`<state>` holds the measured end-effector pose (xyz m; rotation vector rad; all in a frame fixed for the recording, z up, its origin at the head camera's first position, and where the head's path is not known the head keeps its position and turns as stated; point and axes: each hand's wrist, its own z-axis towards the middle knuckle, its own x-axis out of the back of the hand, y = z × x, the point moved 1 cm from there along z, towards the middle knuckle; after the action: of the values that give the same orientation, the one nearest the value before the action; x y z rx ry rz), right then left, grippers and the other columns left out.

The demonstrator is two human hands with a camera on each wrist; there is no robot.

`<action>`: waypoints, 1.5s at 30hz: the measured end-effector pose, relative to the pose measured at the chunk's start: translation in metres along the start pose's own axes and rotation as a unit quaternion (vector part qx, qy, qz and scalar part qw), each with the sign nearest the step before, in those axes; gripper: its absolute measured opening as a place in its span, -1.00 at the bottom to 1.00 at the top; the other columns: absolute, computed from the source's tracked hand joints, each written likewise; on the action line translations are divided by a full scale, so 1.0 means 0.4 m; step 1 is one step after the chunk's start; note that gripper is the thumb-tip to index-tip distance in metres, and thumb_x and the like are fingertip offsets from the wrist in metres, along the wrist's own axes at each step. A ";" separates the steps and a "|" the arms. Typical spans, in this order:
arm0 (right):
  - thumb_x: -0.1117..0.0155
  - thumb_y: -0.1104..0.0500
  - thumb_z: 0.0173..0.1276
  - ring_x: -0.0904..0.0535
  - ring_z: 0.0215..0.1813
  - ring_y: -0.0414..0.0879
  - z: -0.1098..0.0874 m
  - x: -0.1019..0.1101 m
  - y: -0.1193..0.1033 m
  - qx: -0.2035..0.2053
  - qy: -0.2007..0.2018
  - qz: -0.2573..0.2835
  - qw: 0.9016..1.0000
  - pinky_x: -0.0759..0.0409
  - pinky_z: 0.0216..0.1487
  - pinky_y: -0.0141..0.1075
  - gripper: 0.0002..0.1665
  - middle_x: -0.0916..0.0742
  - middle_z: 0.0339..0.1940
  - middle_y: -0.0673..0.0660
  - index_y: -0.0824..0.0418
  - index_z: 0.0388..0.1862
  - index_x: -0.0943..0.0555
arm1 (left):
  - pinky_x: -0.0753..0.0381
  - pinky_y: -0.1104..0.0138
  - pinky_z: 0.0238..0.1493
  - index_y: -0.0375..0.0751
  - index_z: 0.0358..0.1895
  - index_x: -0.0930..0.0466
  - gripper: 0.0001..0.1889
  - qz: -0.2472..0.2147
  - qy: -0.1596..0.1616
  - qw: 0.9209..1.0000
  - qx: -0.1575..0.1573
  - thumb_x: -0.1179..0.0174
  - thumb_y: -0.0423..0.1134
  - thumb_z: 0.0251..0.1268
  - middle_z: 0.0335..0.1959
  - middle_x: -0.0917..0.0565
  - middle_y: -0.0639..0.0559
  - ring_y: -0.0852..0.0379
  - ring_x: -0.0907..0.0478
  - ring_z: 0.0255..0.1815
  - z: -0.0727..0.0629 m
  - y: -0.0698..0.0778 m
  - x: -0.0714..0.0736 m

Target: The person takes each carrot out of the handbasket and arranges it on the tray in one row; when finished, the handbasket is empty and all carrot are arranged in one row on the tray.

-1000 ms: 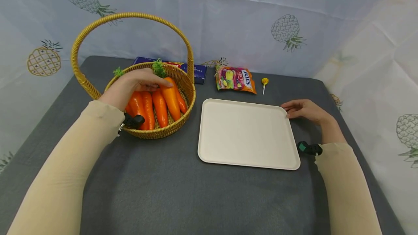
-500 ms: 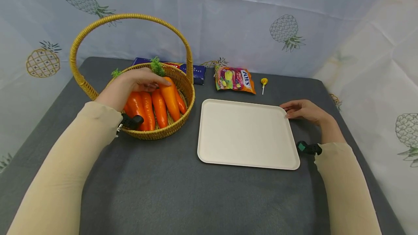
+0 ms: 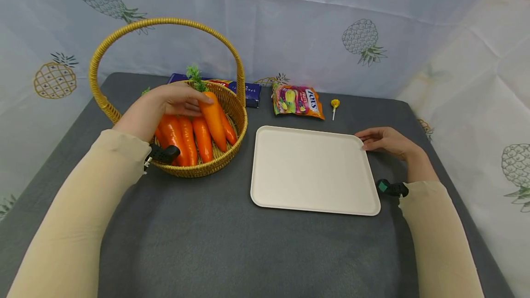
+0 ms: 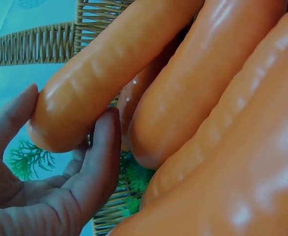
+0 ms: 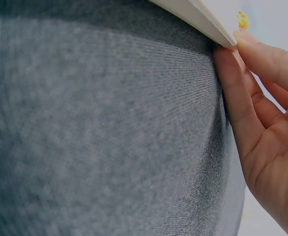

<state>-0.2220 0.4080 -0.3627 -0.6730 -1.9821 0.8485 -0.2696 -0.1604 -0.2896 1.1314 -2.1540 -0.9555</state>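
Note:
My left hand (image 3: 180,98) reaches into the yellow wicker basket (image 3: 207,169) and grips one carrot (image 3: 214,116) near its thick, leafy end. In the left wrist view, thumb and fingers lie on either side of that carrot (image 4: 84,88), and its green top shows behind the hand. Several other carrots (image 3: 203,139) lie side by side in the basket, partly under my wrist. Over on the right, my right hand (image 3: 385,140) pinches the far right corner of the cream tray (image 3: 314,171). The right wrist view has the thumb above the tray's edge (image 5: 203,19) and a finger below it.
Behind the basket lies a blue spaghetti box (image 3: 252,94), partly hidden by it. A colourful bag of sweets (image 3: 298,101) and a yellow lollipop (image 3: 335,104) sit beyond the tray. The basket's tall handle (image 3: 165,20) arches above my left hand. Patterned cloth hangs behind the grey table (image 3: 248,252).
My left hand has risen slightly and moved back a little to the left, lifting the leafy end of the carrot with it. The right hand and the tray have stayed in place.

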 end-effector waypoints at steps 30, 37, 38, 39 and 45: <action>-0.29 0.21 0.39 -0.67 -0.08 -0.29 0.001 -0.001 0.008 0.010 -0.004 0.017 1.000 -0.68 -0.01 -0.46 -0.32 -0.70 -0.12 -0.22 0.46 0.39 -0.32 | -0.70 0.26 0.15 -0.03 0.47 -0.13 -0.33 -0.211 -0.005 0.973 -0.099 -0.22 -0.11 0.38 0.25 -0.36 -0.01 -0.16 -0.18 0.50 -0.082 0.039 -0.030; -0.30 0.20 0.39 -0.66 -0.09 -0.29 0.000 0.001 0.011 0.007 -0.002 0.015 1.000 -0.68 -0.01 -0.46 -0.32 -0.70 -0.13 -0.23 0.46 0.39 -0.32 | -0.74 0.30 0.05 -0.15 0.40 -0.20 -0.41 -0.176 -0.032 0.977 -0.116 -0.17 -0.08 0.41 0.15 -0.46 0.01 -0.14 -0.38 0.39 -0.108 0.044 -0.123; -0.30 0.20 0.39 -0.66 -0.09 -0.29 -0.001 0.001 0.011 0.008 -0.002 0.015 1.000 -0.68 -0.01 -0.46 -0.31 -0.70 -0.13 -0.23 0.46 0.39 -0.32 | -0.74 0.30 0.04 -0.18 0.40 -0.20 -0.41 -0.171 -0.035 0.978 -0.116 -0.17 -0.09 0.42 0.14 -0.47 0.00 -0.10 -0.46 0.32 -0.107 0.044 -0.138; -0.31 0.20 0.39 -0.66 -0.09 -0.29 -0.001 0.001 0.011 0.007 -0.001 0.015 1.000 -0.68 -0.01 -0.46 -0.31 -0.70 -0.13 -0.23 0.46 0.39 -0.32 | -0.75 0.30 0.03 -0.20 0.40 -0.19 -0.41 -0.166 -0.039 0.979 -0.115 -0.15 -0.10 0.43 0.15 -0.47 -0.01 -0.06 -0.52 0.24 -0.105 0.045 -0.154; -0.30 0.20 0.39 -0.66 -0.08 -0.29 0.002 0.001 0.011 0.008 -0.006 0.023 1.000 -0.68 0.00 -0.47 -0.30 -0.70 -0.12 -0.22 0.46 0.40 -0.31 | -0.75 0.25 0.05 -0.30 0.47 -0.06 -0.40 -0.132 -0.070 0.982 -0.114 -0.01 -0.15 0.52 0.29 -0.39 -0.17 -0.15 -0.56 0.21 -0.089 0.059 -0.247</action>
<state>-0.2221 0.4108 -0.3661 -0.7074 -1.9751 0.8965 -0.2047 -0.0793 -0.2610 1.2871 -1.9685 -1.3988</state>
